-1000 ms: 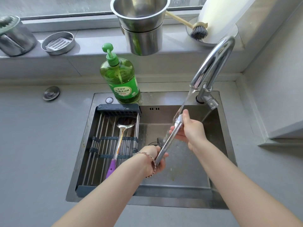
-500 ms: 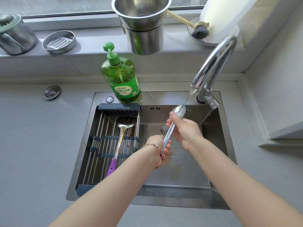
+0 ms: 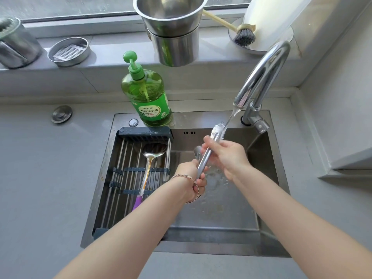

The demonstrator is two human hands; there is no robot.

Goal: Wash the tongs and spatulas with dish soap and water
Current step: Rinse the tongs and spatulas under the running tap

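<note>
Both forearms reach forward; the left hand grips the slim silver metal tongs near their near end, the right hand farther up.

Two stacked steel pots are seen on a grey windowsill, with a round steel dish to their left. A wooden-handled brush lies just beside a white roll. A round metal cap is set on the grey counter.

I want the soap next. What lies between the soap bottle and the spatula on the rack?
Head view: the rack's dark end bar lies between soap bottle and spatula.
</note>
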